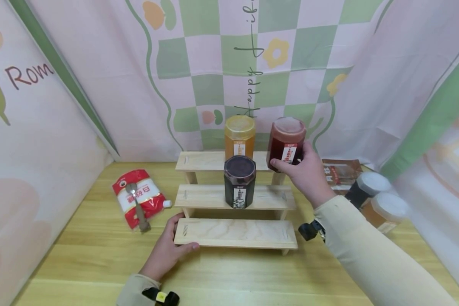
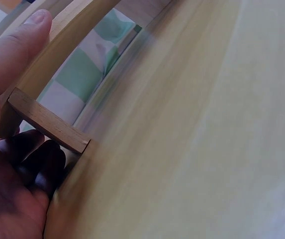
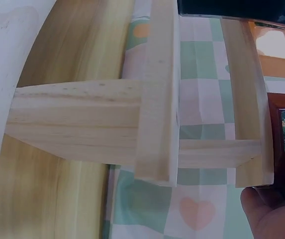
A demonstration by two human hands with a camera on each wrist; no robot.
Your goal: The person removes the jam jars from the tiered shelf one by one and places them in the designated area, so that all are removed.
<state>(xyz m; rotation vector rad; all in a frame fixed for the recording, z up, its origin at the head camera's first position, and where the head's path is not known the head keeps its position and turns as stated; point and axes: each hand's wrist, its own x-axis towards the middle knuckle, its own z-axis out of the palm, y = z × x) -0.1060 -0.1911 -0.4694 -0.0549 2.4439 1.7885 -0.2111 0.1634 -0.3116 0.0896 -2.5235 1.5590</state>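
Note:
A three-step wooden display stand (image 1: 235, 233) stands on the table. My left hand (image 1: 166, 253) grips the left end of its lowest step, thumb at the front edge; in the left wrist view the other fingers (image 2: 50, 164) curl behind the leg. At the right end of the top step, my right hand (image 1: 310, 176) holds a dark red jar (image 1: 277, 142) with a frosted lid, thumb across its front. The right wrist view shows this jar (image 3: 280, 159) right at the step's end. An amber jar (image 1: 239, 129) sits mid top step, and a black jar (image 1: 239, 174) on the middle step.
Left of the stand lies a red and white pouch (image 1: 139, 187) with a spoon (image 1: 139, 210) on it. To the right are a dark jar (image 1: 367, 187), an amber jar (image 1: 382, 210) and a brown packet (image 1: 344, 170). A patterned curtain (image 1: 206, 89) hangs behind.

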